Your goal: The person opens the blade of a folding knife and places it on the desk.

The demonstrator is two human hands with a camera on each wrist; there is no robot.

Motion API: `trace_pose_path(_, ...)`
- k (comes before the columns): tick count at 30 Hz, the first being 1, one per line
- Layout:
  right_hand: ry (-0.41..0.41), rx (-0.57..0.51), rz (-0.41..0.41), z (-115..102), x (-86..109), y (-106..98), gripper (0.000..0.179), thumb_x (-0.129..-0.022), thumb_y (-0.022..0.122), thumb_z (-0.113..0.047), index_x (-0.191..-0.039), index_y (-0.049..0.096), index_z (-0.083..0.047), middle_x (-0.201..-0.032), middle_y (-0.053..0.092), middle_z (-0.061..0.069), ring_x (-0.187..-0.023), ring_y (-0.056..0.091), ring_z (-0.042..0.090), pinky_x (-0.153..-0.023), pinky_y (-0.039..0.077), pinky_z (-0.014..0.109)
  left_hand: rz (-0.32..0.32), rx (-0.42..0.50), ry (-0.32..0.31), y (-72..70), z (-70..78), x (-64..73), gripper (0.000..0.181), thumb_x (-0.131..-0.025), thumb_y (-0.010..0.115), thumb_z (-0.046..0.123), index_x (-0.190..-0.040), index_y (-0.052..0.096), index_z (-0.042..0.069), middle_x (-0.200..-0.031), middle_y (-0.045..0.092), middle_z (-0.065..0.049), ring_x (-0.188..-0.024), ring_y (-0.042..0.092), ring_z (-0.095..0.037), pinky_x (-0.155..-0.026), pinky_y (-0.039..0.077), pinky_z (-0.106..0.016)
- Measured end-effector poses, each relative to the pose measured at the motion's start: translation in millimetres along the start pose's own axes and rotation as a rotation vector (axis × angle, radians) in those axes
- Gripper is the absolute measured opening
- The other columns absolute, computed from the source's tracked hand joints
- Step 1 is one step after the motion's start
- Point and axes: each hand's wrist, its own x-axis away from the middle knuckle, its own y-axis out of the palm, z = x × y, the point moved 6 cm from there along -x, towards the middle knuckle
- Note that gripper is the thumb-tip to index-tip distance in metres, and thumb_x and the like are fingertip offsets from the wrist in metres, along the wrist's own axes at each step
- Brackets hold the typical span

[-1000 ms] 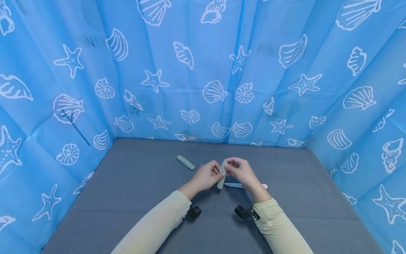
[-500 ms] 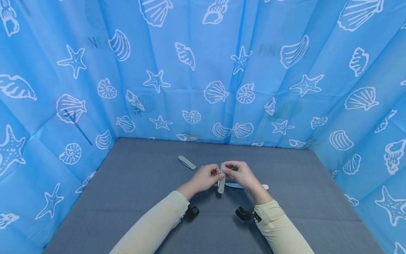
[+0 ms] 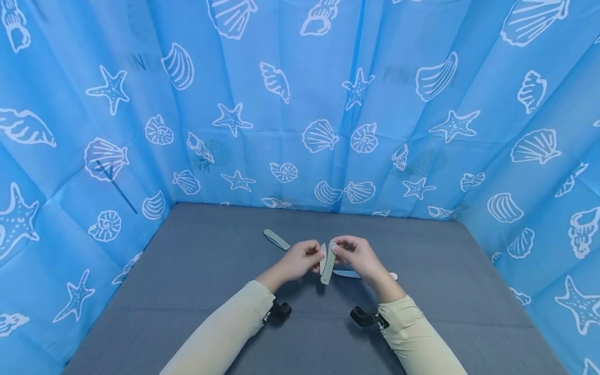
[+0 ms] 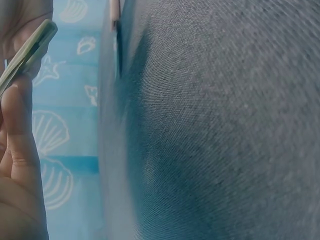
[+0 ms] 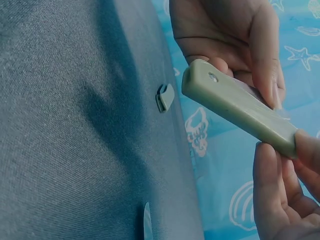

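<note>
Above the table, both hands work on a folding knife with a pale green handle (image 3: 329,266). My right hand (image 3: 355,253) pinches the far end of that handle between thumb and fingers. The thumb and fingers of my left hand (image 3: 303,259) pinch the pale blade (image 3: 322,255), which stands partly out of the handle at a narrow angle. In the right wrist view the handle (image 5: 235,107) shows its pivot pin at the near end. The left wrist view catches only part of the knife (image 4: 30,52), at its left edge.
A second green folding knife (image 3: 276,239), folded, lies on the grey table (image 3: 211,276) to the left. Behind the right hand lies another knife with its blade (image 3: 346,274) out and a pink handle (image 3: 394,276). A blue shell-patterned curtain (image 3: 290,114) surrounds the table.
The blade has swung out leftward from the green handle as the left hand draws slightly away. Earlier, blade and handle lay close together. The knives on the table have not moved.
</note>
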Motion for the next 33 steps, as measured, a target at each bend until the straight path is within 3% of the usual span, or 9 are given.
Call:
trace_pose_path(8, -0.001, -0.015, -0.005, -4, 4.1, 0, 0.028, -0.102, 0.058, -0.009, -0.124, 0.059, 0.009, -0.100, 0.064, 0.014, -0.088, 0.068, 0.019, -0.082, 0.059, 0.042, -0.019, -0.012, 0.035, -6.6, -0.5, 3.3, 0.015, -0.105, 0.056, 0.018, -0.093, 0.060, 0.009, -0.097, 0.068, -0.023, -0.075, 0.066, -0.015, -0.078, 0.057, -0.052)
trace_pose_path(13, -0.002, -0.057, 0.021, 1, 2.9, -5, 0.028, -0.103, 0.056, -0.007, -0.124, 0.057, 0.010, -0.099, 0.063, 0.013, -0.087, 0.068, 0.017, -0.081, 0.059, 0.039, 0.017, 0.011, 0.031, -14.0, -1.5, 4.6, 0.015, -0.104, 0.057, 0.018, -0.094, 0.060, 0.007, -0.091, 0.068, -0.016, -0.076, 0.067, -0.016, -0.078, 0.058, -0.050)
trace_pose_path(20, 0.003, -0.121, 0.093, 3, 6.4, -17, 0.028, -0.103, 0.056, -0.008, -0.123, 0.054, 0.012, -0.098, 0.065, 0.013, -0.084, 0.068, 0.015, -0.084, 0.058, 0.037, 0.136, 0.103, 0.063, -27.3, -2.7, 6.3, 0.015, -0.103, 0.058, 0.011, -0.092, 0.059, 0.001, -0.084, 0.070, -0.010, -0.073, 0.068, -0.014, -0.075, 0.059, -0.048)
trace_pose_path(28, 0.024, -0.196, 0.090, 6, 8.4, -25, 0.028, -0.104, 0.055, -0.008, -0.122, 0.051, 0.013, -0.092, 0.066, 0.007, -0.083, 0.068, 0.011, -0.085, 0.057, 0.034, 0.254, 0.256, 0.080, -37.8, -7.4, 8.3, 0.017, -0.103, 0.057, 0.009, -0.092, 0.056, -0.004, -0.085, 0.068, -0.012, -0.072, 0.069, -0.012, -0.079, 0.056, -0.053)
trace_pose_path(33, 0.025, -0.237, 0.068, 7, 10.9, -25, 0.030, -0.104, 0.055, -0.008, -0.121, 0.048, 0.016, -0.092, 0.067, 0.008, -0.083, 0.069, 0.010, -0.086, 0.057, 0.032, 0.350, 0.334, 0.068, -43.5, -11.8, 10.8, 0.018, -0.102, 0.058, 0.010, -0.089, 0.055, -0.001, -0.083, 0.068, -0.009, -0.073, 0.070, -0.012, -0.075, 0.060, -0.037)
